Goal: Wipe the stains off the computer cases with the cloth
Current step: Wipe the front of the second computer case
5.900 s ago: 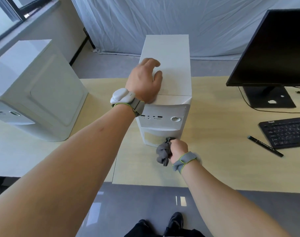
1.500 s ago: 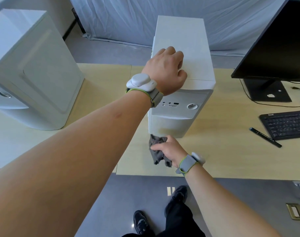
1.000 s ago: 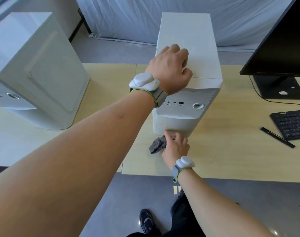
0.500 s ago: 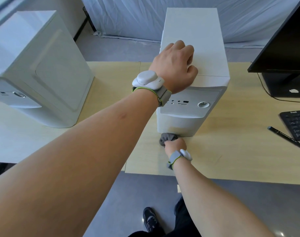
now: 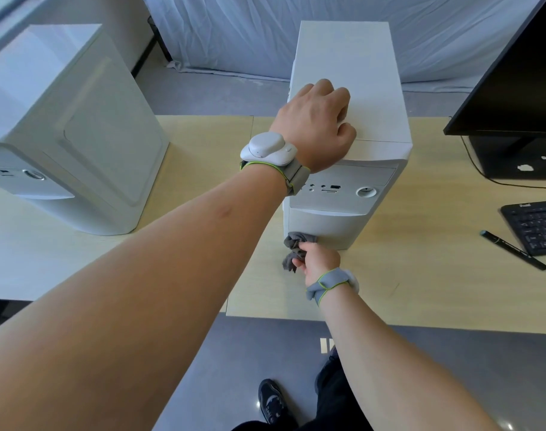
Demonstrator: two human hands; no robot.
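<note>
Cloth (image 5: 292, 248): grey, bunched, pressed to the lower front corner of the middle computer case (image 5: 348, 126), gripped in the curled fingers of the right hand (image 5: 317, 259). Left hand (image 5: 317, 126): at 12 o'clock from the cloth, fingers curled, resting on the case top, holding nothing. Second computer case (image 5: 69, 126): at 10 o'clock, well apart. Pen (image 5: 514, 250), keyboard (image 5: 536, 225): at 3 o'clock on the worktop (image 5: 421, 275). Monitor (image 5: 514, 73): at 2 o'clock.

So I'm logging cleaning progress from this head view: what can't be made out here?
- Stains on the middle computer case: none discernible; the cloth and right hand cover its lower front corner.
- Left hand: fingertips hidden behind knuckles.
- Left computer case: front cut off by the frame edge.
- Port labels: too small.
</note>
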